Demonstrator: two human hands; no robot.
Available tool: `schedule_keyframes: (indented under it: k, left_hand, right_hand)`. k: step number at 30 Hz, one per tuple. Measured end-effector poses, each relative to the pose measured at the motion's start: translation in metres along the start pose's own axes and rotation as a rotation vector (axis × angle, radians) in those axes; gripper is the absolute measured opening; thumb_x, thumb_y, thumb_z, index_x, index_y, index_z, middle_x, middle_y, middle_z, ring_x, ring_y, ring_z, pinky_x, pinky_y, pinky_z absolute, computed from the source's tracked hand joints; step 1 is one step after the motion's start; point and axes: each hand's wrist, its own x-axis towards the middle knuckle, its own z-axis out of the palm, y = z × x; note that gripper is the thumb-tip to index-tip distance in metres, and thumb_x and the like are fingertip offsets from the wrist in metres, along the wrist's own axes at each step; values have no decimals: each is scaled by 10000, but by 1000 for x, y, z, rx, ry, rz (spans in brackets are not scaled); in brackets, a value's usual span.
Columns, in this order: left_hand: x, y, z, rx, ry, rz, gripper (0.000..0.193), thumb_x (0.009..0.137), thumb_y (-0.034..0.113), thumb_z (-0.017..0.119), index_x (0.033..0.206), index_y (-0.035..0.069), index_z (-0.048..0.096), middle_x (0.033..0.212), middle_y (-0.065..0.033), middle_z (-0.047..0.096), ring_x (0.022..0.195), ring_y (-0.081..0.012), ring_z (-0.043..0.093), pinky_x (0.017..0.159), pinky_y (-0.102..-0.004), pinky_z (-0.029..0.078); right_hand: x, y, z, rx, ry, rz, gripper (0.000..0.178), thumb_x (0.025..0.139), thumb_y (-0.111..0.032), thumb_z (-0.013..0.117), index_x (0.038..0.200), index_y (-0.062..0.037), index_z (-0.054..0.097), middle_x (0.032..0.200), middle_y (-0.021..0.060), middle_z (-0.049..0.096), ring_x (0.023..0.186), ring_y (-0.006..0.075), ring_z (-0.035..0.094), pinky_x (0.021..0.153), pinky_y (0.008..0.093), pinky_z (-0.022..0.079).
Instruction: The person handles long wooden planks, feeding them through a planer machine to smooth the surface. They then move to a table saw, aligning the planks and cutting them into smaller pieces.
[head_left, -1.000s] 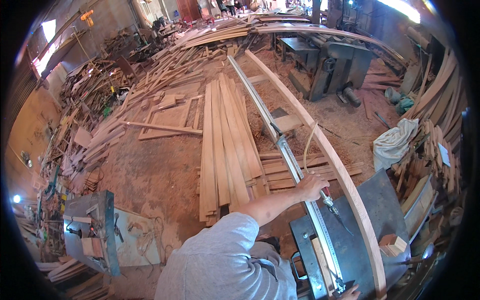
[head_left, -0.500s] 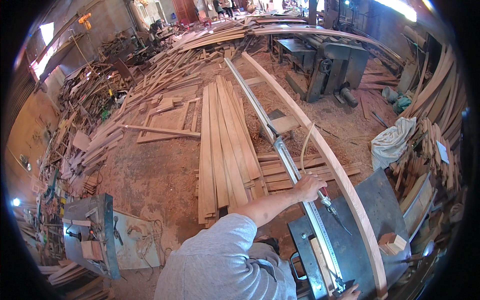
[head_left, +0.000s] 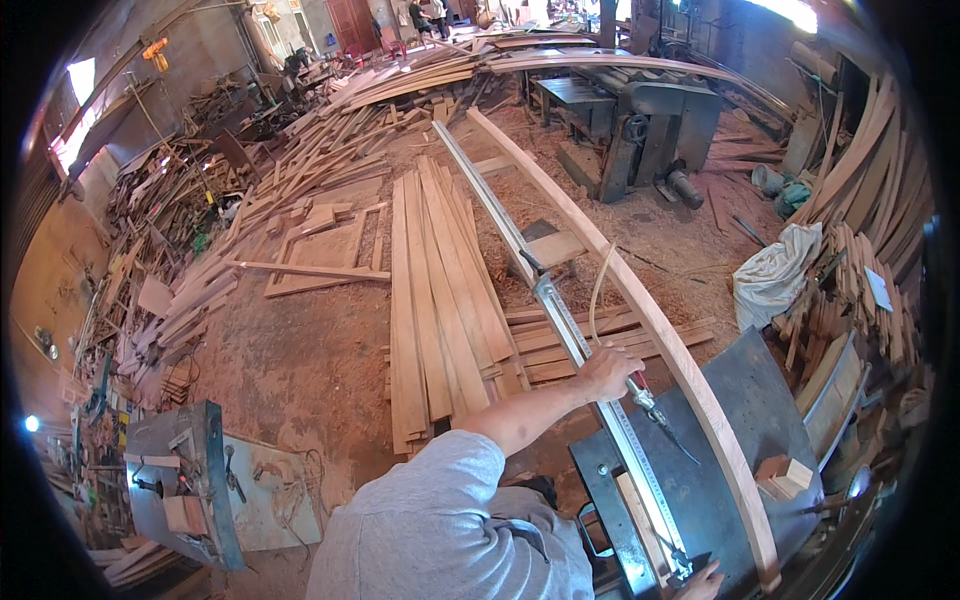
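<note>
My left hand (head_left: 606,374) is closed round an air blow gun (head_left: 645,400) with a red part and a thin dark curved nozzle. A pale hose rises from near it. That hand lies over a long silver metal rail (head_left: 575,335) with a scale along it, which runs away from me. At the lower edge, my right hand (head_left: 703,582) shows only in part, fingers stretched out beside the black fitting (head_left: 682,568) at the rail's near end. Right of the rail lies a long, gently curved wooden strip (head_left: 690,375), its near part over the dark metal table (head_left: 750,400).
Flat boards (head_left: 440,300) lie on the sawdust-covered floor left of the rail. A wooden frame (head_left: 325,250) and heaped offcuts lie farther left. A grey machine (head_left: 660,140), a white sack (head_left: 778,272) and a small wood block (head_left: 785,477) are to the right. People stand far back.
The whole view has shifted slightly, the background moving left. Both hands keep nearly the same places, the left still holding the air blow gun over the rail.
</note>
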Motion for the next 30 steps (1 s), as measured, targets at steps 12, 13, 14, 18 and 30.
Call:
schedule_keyframes:
  k: [12,13,14,18,30]
  left_hand:
    - [0,-3,2,10,20,30,391,683,61,732,1067,139,739,1038,-48,726,1057,-247,666,930,-451,415]
    - [1,-2,2,24,16,36,387,688,72,737,1069,142,739,1022,-46,729,1040,-248,671,928,-445,414]
    - [1,0,0,30,7,33,417,671,66,740,1081,140,740,1026,-46,730,1044,-254,671,929,-443,437]
    - [1,4,-8,28,-14,28,474,641,54,751,1107,142,741,1038,-39,733,1047,-263,673,936,-433,476]
    - [1,2,-4,-3,-30,10,460,657,49,766,1104,153,737,1039,-20,733,1078,-236,661,953,-422,439]
  right_hand:
    - [0,-14,-11,78,-28,73,556,960,-553,591,780,-37,690,695,199,680,616,415,643,575,532,493]
    - [1,-13,-10,60,-26,61,551,959,-545,599,770,-34,680,685,200,671,607,417,636,573,533,491]
    - [1,-12,-9,42,-27,48,546,958,-537,607,760,-32,671,675,202,663,599,418,628,571,535,488]
    - [0,-14,-11,28,-7,13,531,961,-517,618,744,-34,650,677,199,656,595,418,619,566,532,484]
    - [0,-9,-4,42,30,18,554,948,-541,630,703,-45,624,652,183,639,594,410,619,561,520,478]
